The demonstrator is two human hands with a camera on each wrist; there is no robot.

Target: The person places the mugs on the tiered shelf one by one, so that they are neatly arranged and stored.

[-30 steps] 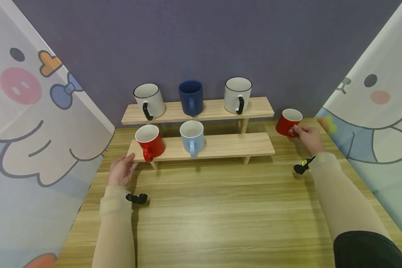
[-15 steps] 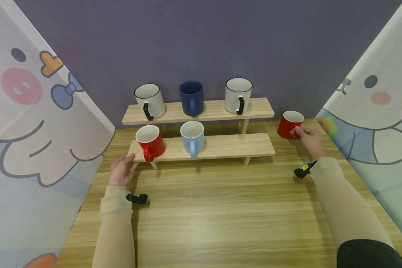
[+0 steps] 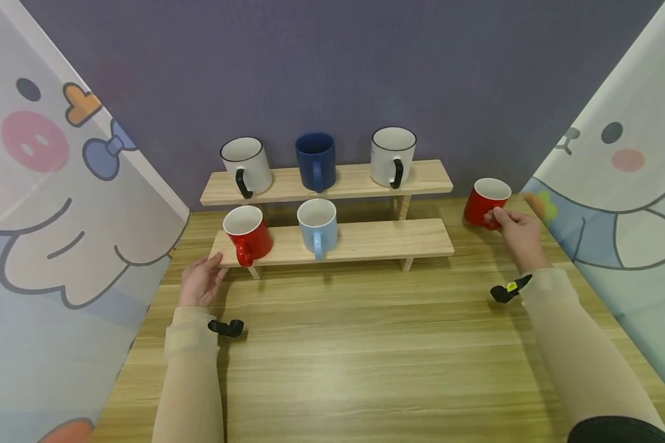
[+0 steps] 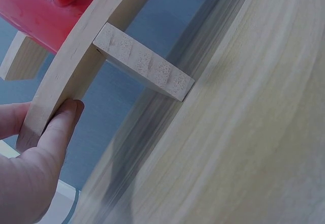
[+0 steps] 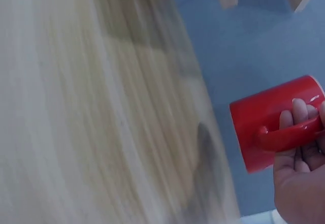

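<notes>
My right hand (image 3: 521, 237) grips a red mug (image 3: 479, 206) with a white inside by its handle, to the right of a two-step wooden shelf. The right wrist view has the fingers curled through the handle (image 5: 289, 136), and the mug appears held above the table. My left hand (image 3: 199, 280) pinches the left end of the lower shelf board (image 3: 388, 240) between thumb and fingers, as the left wrist view confirms. On that board stand another red mug (image 3: 252, 237) and a light blue mug (image 3: 321, 231), handles toward me.
The upper board (image 3: 349, 178) bears a white mug with black rim (image 3: 255, 169), a dark blue mug (image 3: 325, 163) and a second white mug (image 3: 385, 157). A wood-grain table (image 3: 343, 344) lies below. Cartoon-printed panels stand left and right, a dark wall behind.
My right hand has shifted slightly to the right with the red mug in its grip. The left hand stays on the shelf end, and the other mugs keep their places.
</notes>
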